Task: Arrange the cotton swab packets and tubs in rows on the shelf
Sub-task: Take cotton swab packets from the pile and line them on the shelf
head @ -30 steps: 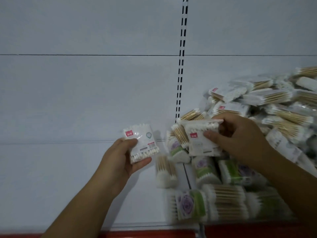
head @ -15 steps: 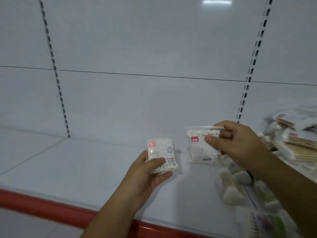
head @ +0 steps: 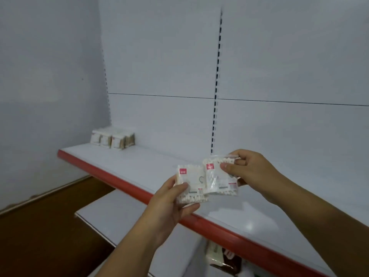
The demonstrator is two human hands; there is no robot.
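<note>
My left hand [head: 171, 204] grips a clear cotton swab packet [head: 192, 181] with a red label, held over the front edge of the white shelf [head: 139, 166]. My right hand [head: 253, 172] pinches a second, similar swab packet [head: 216, 177] by its top right corner. The two packets overlap slightly side by side. At the shelf's far left corner stands a short row of swab packets [head: 112, 139], upright against the back panel.
The shelf has a red front strip [head: 111, 177]. A lower white shelf [head: 119, 214] juts out beneath it, with some packaged goods [head: 221, 256] under the red strip. Brown floor [head: 40, 226] lies at the lower left. A slotted upright [head: 216, 80] runs up the back panel.
The view has swung left, so the loose pile of swabs on the right is out of sight and the far-left row appears. Both hands carried their packets left and brought them together.
</note>
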